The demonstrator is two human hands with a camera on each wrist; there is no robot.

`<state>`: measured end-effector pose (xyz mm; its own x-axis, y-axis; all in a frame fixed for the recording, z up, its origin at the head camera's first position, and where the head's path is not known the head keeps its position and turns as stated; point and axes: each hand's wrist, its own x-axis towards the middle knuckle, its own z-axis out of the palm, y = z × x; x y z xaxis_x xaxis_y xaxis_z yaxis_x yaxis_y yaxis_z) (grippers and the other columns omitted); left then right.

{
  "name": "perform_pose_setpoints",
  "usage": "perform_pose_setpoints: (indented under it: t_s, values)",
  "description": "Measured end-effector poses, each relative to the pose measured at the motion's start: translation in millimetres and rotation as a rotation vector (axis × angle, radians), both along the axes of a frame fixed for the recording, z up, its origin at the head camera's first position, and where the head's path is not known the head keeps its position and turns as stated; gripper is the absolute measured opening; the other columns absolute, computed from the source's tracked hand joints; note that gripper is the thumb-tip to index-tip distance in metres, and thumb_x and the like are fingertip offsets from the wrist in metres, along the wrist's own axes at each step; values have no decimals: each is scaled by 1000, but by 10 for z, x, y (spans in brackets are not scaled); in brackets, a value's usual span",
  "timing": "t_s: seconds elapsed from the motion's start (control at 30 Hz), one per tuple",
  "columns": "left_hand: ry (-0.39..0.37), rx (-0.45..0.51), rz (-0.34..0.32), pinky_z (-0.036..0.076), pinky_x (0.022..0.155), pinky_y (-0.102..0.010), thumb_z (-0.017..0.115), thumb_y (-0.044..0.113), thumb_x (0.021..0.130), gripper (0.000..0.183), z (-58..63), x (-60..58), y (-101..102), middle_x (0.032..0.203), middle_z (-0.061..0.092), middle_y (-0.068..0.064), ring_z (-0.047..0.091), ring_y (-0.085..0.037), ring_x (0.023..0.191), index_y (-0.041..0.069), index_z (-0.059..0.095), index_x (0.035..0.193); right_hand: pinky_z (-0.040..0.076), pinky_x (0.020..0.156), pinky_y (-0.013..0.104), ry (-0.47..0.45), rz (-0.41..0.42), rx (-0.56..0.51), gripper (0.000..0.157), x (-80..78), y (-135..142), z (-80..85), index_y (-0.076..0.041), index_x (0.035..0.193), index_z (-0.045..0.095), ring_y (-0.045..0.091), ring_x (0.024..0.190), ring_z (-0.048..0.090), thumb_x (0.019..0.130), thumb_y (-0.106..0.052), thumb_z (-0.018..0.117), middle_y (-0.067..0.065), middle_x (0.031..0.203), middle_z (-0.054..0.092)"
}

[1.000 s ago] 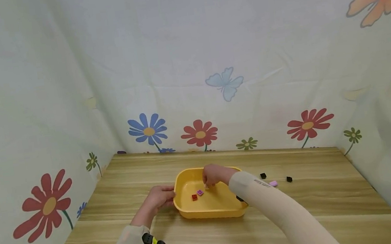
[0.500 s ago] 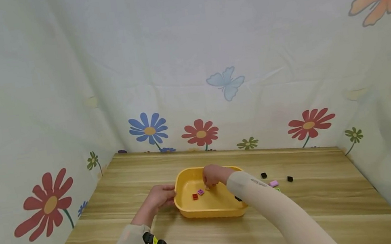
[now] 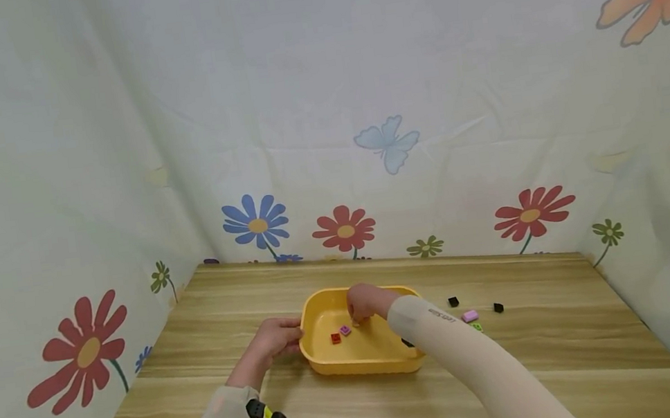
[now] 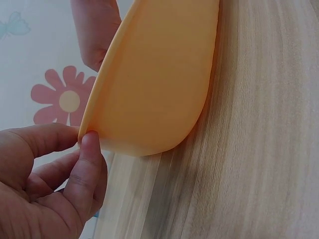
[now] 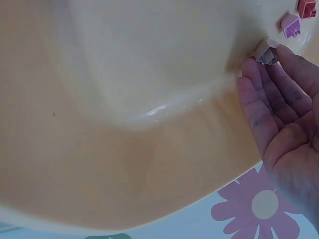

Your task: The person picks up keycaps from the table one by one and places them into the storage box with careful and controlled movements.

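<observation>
A yellow plastic basin (image 3: pixel 367 367) stands on the wooden table. My left hand (image 3: pixel 275 338) pinches its rim at the left end, thumb on one side and fingertips on the other, as the left wrist view shows. Inside the basin my right hand (image 3: pixel 367 303) reaches down and pinches a small whitish toy block (image 5: pixel 267 52) between thumb and fingertips, close over the basin floor. Beside it on the floor lie a purple block (image 3: pixel 345 330) and a red block (image 3: pixel 335 338), both with hollow sides showing in the right wrist view.
Right of the basin, on the table (image 3: pixel 578 346), lie a pink block (image 3: pixel 470 316), a green block (image 3: pixel 477 327) and two black blocks, one nearer (image 3: pixel 454 302) and one farther right (image 3: pixel 498 307). A white curtain (image 3: pixel 297 102) with printed flowers and butterflies encloses the table's back and sides.
Both hands keep their places on and in the basin. The green block, hidden behind the right sleeve one second ago, shows now as the sleeve has shifted slightly left.
</observation>
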<state>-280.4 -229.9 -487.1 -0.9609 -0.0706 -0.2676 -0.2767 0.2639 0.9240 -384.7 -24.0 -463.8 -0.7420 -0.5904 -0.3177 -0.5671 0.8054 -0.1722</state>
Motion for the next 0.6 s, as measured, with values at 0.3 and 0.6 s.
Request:
perform_pose_setpoints:
  t_s: [0.3,0.6]
  values:
    - [-10,-23,7,65,75,-32,61,1,96,38,38,-14,32,122,69,-31,73,-19,85,-13,61,132,42,63,22,-1,1,4,17,22,25,55,-6,78,74,10,63,48,92,-16,77,-1,66,60]
    - [-10,-10,5,63,71,-28,61,0,96,39,37,10,24,121,69,-32,71,-16,82,-15,59,132,56,75,28,-27,-18,-91,9,65,95,299,-4,97,76,12,70,56,94,-13,73,9,93,75]
